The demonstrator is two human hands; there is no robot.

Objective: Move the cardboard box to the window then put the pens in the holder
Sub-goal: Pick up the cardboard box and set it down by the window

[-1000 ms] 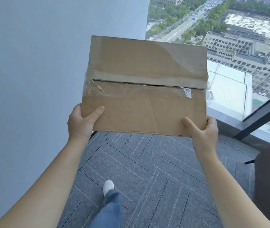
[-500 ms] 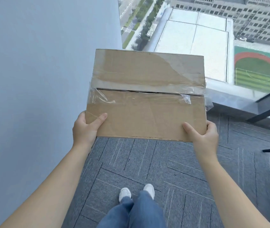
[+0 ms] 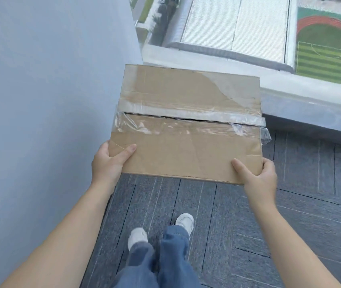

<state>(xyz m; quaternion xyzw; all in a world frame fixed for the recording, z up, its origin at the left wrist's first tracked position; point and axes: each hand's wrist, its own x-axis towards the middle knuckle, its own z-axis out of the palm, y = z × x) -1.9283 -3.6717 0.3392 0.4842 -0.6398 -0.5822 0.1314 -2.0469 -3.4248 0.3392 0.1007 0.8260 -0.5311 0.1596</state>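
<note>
My left hand (image 3: 108, 163) and right hand (image 3: 259, 175) grip the cardboard box (image 3: 186, 125) by its near corners; I should lower it level beside the window (image 3: 248, 28).

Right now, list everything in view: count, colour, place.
brown cardboard box: one, clear tape across its top seam, held up in the centre
grey-blue wall: one, left
window glass: one, top right, rooftops and a green pitch below
dark grey carpet floor: patterned tiles, bottom
white shoes: two, bottom centre
blue jeans: one pair, bottom centre
left hand: grips the box's near left corner
right hand: grips its near right corner
</note>
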